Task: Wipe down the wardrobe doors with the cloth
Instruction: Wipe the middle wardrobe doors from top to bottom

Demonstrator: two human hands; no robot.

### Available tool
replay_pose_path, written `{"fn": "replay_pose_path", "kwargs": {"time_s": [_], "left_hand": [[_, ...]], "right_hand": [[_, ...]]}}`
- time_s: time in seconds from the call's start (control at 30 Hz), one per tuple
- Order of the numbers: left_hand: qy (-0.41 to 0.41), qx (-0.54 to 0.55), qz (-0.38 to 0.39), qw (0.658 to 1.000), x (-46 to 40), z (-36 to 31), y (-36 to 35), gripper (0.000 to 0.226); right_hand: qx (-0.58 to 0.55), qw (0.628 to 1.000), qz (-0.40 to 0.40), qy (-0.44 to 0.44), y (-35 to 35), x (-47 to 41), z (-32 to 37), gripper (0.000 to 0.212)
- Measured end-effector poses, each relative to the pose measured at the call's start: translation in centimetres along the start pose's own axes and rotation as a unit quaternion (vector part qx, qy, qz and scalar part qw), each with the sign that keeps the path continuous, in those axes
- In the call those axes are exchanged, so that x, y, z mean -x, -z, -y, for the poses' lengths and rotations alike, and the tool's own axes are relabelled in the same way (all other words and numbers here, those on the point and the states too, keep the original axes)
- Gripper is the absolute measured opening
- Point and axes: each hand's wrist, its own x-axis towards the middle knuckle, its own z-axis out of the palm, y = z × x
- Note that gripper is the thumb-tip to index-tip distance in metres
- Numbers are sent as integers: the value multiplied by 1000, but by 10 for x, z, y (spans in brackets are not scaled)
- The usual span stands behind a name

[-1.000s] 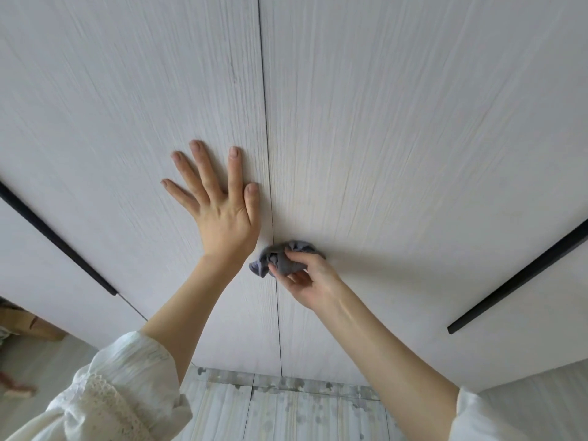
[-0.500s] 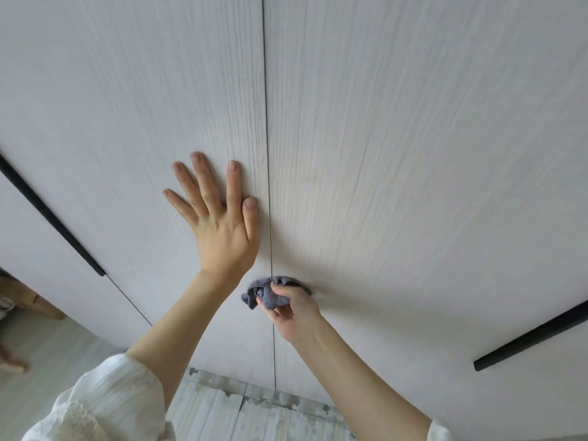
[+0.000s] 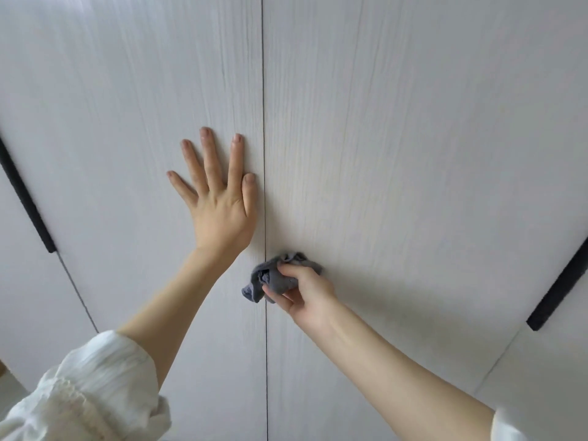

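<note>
From the head camera, two pale wood-grain wardrobe doors fill the frame, the left door [image 3: 127,122] and the right door [image 3: 413,138] meeting at a thin dark seam [image 3: 264,90] that runs down the centre. The left hand [image 3: 222,214] lies flat on the left door just left of the seam, fingers straight and spread, thumb alongside the gap. Lower, at the centre of the frame, the right hand [image 3: 305,291] grips a bunched grey cloth [image 3: 270,278], fingers and thumb curled round it, pressing it to the right door right at the seam; one tail of the cloth hangs across the seam. A black handle [image 3: 25,198] runs at the left edge, another black handle [image 3: 560,281] at the right edge. White sleeves [image 3: 89,389] show in the lower corners.
</note>
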Motion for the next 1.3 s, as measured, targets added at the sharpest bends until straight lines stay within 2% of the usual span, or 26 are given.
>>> {"fn": "replay_pose_path", "kwargs": {"time_s": [0.07,0.1,0.13,0.17,0.2,0.27,0.3,0.4,0.47,0.53,0.57,0.67,0.7,0.73,0.8,0.87,0.97,1.0,1.03,1.07,1.13,1.2,1.23,1.27,1.3], "left_hand": [[-10,-1,-7,1000,7,3,-6,53],[-19,-3,-16,1000,13,5,-9,54],[-22,-9,-14,1000,14,8,-11,54],[-29,-13,-23,999,19,10,-13,54],[-33,-21,-22,999,23,13,-15,53],[-38,-27,-15,999,30,16,-18,52],[-42,-26,-17,999,34,17,-18,51],[-55,-34,-13,998,37,21,-16,51],[-65,-34,-5,997,36,24,-13,50],[-75,-39,0,996,35,26,-11,51],[-77,-42,2,996,35,28,-12,51],[-81,-48,7,995,34,31,-13,51],[-82,-49,7,995,34,32,-15,51],[-84,-51,3,995,35,33,-16,51],[-89,-53,-4,995,36,36,-19,51],[-90,-52,-9,995,37,38,-23,51],[-99,-47,-23,994,38,40,-26,50],[-100,-45,-26,994,38,40,-25,50],[-99,-43,-25,994,37,40,-25,50],[-95,-42,-21,994,38,39,-25,49],[-90,-42,-17,995,38,40,-26,49],[-93,-50,-20,994,39,41,-26,48],[-95,-57,-21,994,39,42,-27,49],[-95,-62,-19,993,39,42,-28,51],[-94,-63,-16,993,39,43,-29,51]], "right_hand": [[62,994,28,86,7,2,-7,19],[116,980,44,156,12,6,-14,14],[177,957,55,224,15,11,-16,13],[251,916,43,310,21,17,-19,14],[322,858,17,400,25,19,-17,16],[424,694,-60,579,35,21,-1,22],[440,612,-91,651,40,23,9,28],[446,421,-166,772,49,18,44,37],[455,330,-198,803,46,20,70,38],[471,287,-219,805,36,25,95,38],[481,287,-226,797,30,27,104,38],[498,317,-232,773,12,20,122,38],[489,313,-226,782,9,14,121,37],[473,294,-223,800,7,6,117,36],[457,222,-208,836,12,-19,96,34],[493,131,-131,850,32,-48,61,32],[585,-8,-10,811,69,-67,29,29],[603,-34,6,797,73,-64,35,30],[609,-40,10,792,69,-57,47,30],[600,-27,-2,800,61,-49,62,29],[550,44,-81,830,40,-29,95,33],[499,158,-179,833,24,-11,116,37],[484,201,-215,824,20,-8,119,39],[475,219,-241,818,19,-10,116,42],[474,220,-252,814,20,-15,108,46]]}}
